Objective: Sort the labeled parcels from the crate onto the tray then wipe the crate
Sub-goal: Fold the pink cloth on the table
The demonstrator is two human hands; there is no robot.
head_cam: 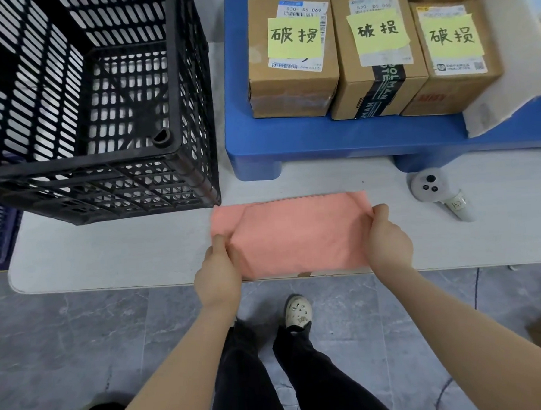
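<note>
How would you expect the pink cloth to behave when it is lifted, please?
Likely floppy: the cloth lies folded and puckers where the left hand and right hand pinch its ends. Probably light, since it looks thin.

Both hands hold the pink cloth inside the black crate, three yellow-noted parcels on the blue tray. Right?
Not quite. In the head view the pink cloth lies on the table, just outside the near corner of the black crate, not inside it. The left hand and right hand do hold its ends, and three yellow-noted parcels sit on the blue tray.
</note>
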